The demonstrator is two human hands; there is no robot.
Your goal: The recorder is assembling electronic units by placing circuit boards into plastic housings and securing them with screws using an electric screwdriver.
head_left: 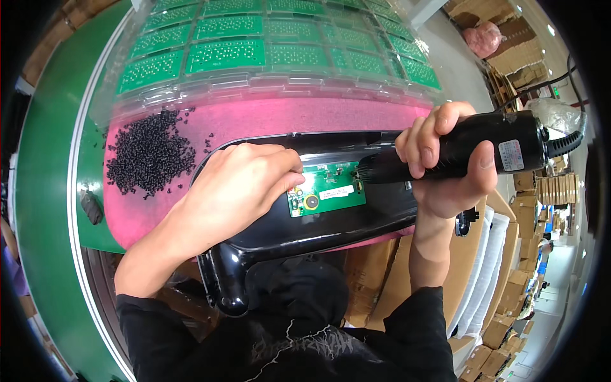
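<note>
A black electric screwdriver [471, 145] lies tilted in my right hand [439, 153], its fingers wrapped round the body. The tool's narrow end meets the right edge of a green circuit board [337, 202]. That board sits in a black plastic housing [280, 230] with a rounded stub at its near left. My left hand [245, 175] reaches over the housing's left part, fingers curled, thumb and fingertips pinched at the board's upper left corner. Whatever they pinch, if anything, is hidden. A round part and a white label show on the board.
A pink mat [137, 223] lies under the housing, with a heap of small black screws [149, 153] at the left. Clear plastic trays of green boards [226, 54] stand at the back. A dark lump [91, 207] is on the green table [48, 159]. Cardboard boxes [512, 290] fill the right.
</note>
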